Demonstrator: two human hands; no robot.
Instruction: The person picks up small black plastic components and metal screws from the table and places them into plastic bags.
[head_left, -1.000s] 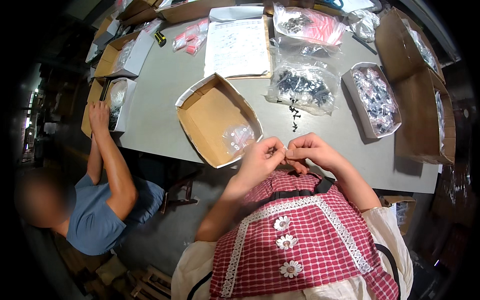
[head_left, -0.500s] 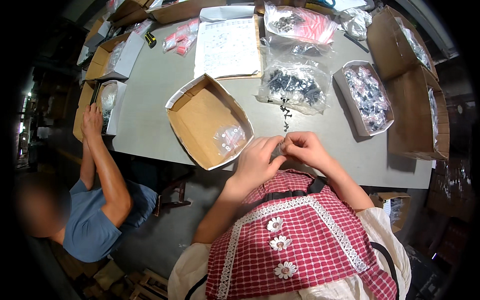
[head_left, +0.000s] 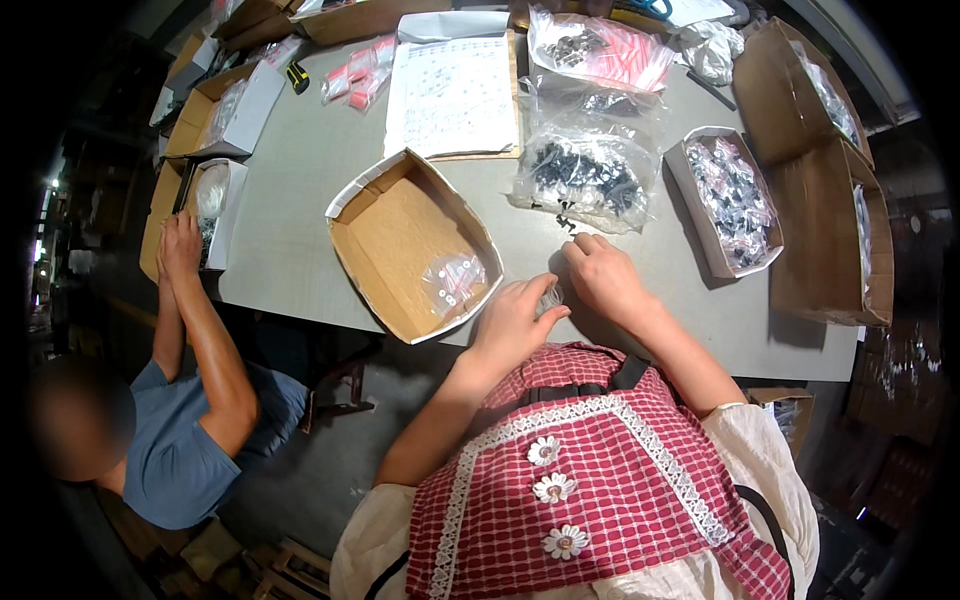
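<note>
My left hand is closed on a small clear plastic bag between thumb and fingers, near the table's front edge. Just to its right, my right hand is over the tabletop with fingers curled down; whatever they pinch is hidden beneath them. Right beyond these fingertips lie loose small black parts. They trail from a large clear bag full of similar black pieces. Left of my hands stands a cardboard tray with a few small filled plastic bags in its near corner.
A white box of filled small bags stands at right, beside tall cardboard boxes. Farther back lie a printed sheet, red-and-clear bags and a yellow-black cutter. At left, another person's hands rest at a box.
My right hand has left the bag and moved forward to the loose black parts. Fewer of these show beside it now. My left hand keeps the bag in nearly the same place.
</note>
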